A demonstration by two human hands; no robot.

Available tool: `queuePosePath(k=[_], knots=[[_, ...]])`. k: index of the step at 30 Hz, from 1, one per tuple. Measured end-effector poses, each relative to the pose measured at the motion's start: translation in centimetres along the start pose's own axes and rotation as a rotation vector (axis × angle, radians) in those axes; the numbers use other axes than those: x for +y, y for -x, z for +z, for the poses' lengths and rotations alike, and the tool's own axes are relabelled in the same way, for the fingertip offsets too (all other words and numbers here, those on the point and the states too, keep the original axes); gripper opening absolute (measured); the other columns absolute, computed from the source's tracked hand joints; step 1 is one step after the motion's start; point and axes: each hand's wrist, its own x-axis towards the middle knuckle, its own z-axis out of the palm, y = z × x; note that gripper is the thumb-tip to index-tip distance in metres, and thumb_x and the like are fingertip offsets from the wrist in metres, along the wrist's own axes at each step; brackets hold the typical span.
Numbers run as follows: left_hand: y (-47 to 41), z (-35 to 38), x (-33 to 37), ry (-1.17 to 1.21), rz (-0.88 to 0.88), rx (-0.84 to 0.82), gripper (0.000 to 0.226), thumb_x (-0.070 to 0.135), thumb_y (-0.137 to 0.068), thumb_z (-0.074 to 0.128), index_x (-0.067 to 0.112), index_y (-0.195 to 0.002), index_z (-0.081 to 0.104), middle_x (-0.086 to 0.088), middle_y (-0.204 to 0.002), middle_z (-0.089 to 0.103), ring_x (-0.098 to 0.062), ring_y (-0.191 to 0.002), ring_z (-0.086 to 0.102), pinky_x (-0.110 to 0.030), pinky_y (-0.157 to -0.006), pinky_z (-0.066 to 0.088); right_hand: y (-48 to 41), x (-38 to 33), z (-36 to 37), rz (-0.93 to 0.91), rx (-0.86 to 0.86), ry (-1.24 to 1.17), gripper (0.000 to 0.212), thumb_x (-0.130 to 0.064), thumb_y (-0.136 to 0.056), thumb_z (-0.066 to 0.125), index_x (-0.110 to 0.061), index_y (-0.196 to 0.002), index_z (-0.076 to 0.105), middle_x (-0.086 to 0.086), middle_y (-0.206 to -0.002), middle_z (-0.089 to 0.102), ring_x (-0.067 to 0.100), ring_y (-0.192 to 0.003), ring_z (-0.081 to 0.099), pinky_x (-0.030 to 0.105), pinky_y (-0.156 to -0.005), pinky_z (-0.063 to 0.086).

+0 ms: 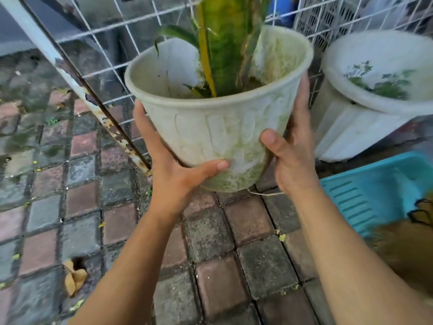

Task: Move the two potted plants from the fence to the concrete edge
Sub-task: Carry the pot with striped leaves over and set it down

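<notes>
A white, algae-stained plastic pot with a tall green and yellow striped plant is held off the ground in front of the wire fence. My left hand grips its lower left side, thumb across the front. On the pot's right side my right hand holds the wall, thumb forward. A second white pot with small leafy sprigs stands on the ground at the right, beside the fence.
Wet red and grey paving bricks cover the ground. A rusty white fence post slants down at the left. A turquoise plastic basket lies at the right, with a brown fibrous object below it. Dry leaves lie at the lower left.
</notes>
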Motion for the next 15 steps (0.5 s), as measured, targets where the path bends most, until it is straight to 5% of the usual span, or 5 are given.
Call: queuePosePath(k=[4,7,10,12,15], knots=[[-2.6,-2.0,8.7,-0.008,-0.05,0.043,0.137,0.013,-0.071,0.089,0.033,-0.158,-0.016,-0.007,-0.18,0.002,-0.026,-0.164,0.028,-0.059,-0.127,0.039,-3.1,-8.6,3.5,0.006,-0.091,0.0,0.116,-0.057,-0.074,0.088,-0.029,-0.164,0.021,-0.004,-0.156,0.041,0.011,-0.148,0.045,0.044,-0.12,0.044],[-4.6,-3.7,17.0,0.028,-0.073,0.074,0.147,0.019,-0.071,0.095,0.036,-0.16,-0.021,-0.01,-0.181,-0.002,-0.032,-0.165,0.026,-0.066,-0.124,0.039,-5.5,-16.7,6.1,0.009,-0.14,-0.031,0.106,-0.059,-0.072,0.09,-0.04,-0.158,0.031,0.009,-0.167,0.033,0.027,-0.156,0.036,0.055,-0.122,0.04],[-6.4,-5.3,26.6,0.056,-0.09,0.106,0.143,0.034,-0.069,0.099,0.042,-0.156,-0.014,-0.005,-0.182,0.001,-0.033,-0.165,0.026,-0.068,-0.123,0.039,-7.6,-25.6,8.6,0.047,-0.241,-0.117,0.099,-0.045,-0.076,0.092,-0.045,-0.157,0.035,0.005,-0.172,0.032,0.024,-0.156,0.038,0.043,-0.116,0.047],[-7.7,-6.3,33.5,0.064,-0.096,0.129,0.143,0.023,-0.068,0.099,0.042,-0.158,-0.01,-0.003,-0.181,0.007,-0.034,-0.164,0.029,-0.069,-0.121,0.04,-8.7,-32.3,10.4,0.077,-0.266,-0.13,0.099,-0.043,-0.076,0.093,-0.044,-0.158,0.036,0.01,-0.173,0.03,0.028,-0.155,0.04,0.041,-0.114,0.049],[-8.8,-8.4,44.1,0.048,-0.096,0.141,0.127,0.007,-0.068,0.091,0.051,-0.153,0.007,0.019,-0.167,0.036,-0.024,-0.156,0.043,-0.057,-0.118,0.05,-10.0,-42.8,13.6,0.101,-0.301,-0.119,0.097,-0.047,-0.075,0.093,-0.05,-0.155,0.039,0.016,-0.172,0.029,0.036,-0.156,0.037,0.057,-0.117,0.046]])
